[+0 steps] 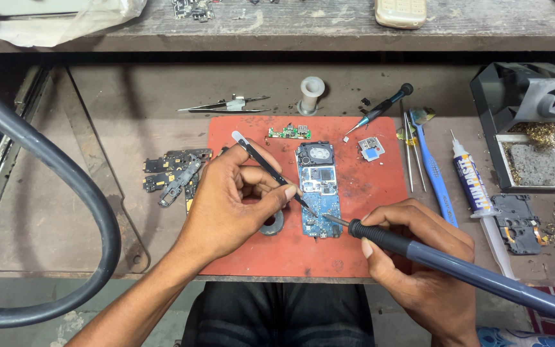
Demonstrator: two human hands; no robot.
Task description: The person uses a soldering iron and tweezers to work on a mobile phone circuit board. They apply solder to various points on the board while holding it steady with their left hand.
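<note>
Head view of a repair in hand. Right hand, grip clamped round the black foam collar of a soldering iron with a grey-blue barrel; the iron's long axis runs from lower right up to the left, its metal tip resting on the lower part of the board. Left hand, grip pinched on black fine-point tweezers with a white rear end; their long axis slopes from upper left down to the right, the points meeting the board just beside the iron's tip. Between the two grips lies the blue rectangular phone circuit board with a round speaker at its far end, flat on an orange-red work mat, long axis pointing straight away from the person. Under the left grip, a small dark ring lies on the mat. Left of that hand, a heap of small black flex parts on the grey tabletop. Right of the right grip: a white tube with dark blue lettering and a white nozzle, set aslant, then a blue-handled brush. Beyond the board, a small green circuit strip. Farther off, a white spool, a black-handled screwdriver and a black soldering-iron stand with brass wool.
</note>
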